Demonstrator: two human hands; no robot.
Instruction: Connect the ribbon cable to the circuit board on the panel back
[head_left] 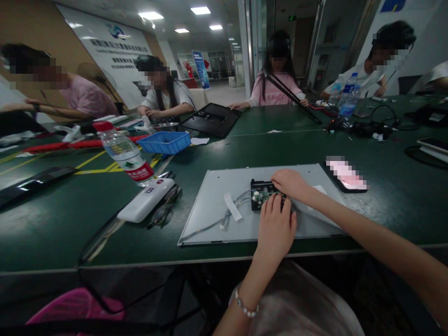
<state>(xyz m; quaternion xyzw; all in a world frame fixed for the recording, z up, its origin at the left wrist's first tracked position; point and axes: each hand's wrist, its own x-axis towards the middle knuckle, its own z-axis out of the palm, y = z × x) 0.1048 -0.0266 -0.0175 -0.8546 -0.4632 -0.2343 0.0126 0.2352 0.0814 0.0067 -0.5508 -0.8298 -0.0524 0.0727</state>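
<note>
A grey metal panel (217, 205) lies flat on the green table in front of me. A small green circuit board (262, 195) in a black frame sits on it, with thin wires (224, 217) running left under a strip of white tape (233, 206). My left hand (276, 228) rests on the panel with its fingertips pressed on the board's near edge. My right hand (292, 184) reaches in from the right, fingers curled over the board's far right corner. Whether either hand holds a small part is hidden.
A water bottle (126, 156), white power bank (147, 199), glasses (164, 210) and blue tray (165, 142) stand left of the panel. A phone (346, 175) lies at its right. Several people sit at the far side with black panels (212, 119), bottles and cables.
</note>
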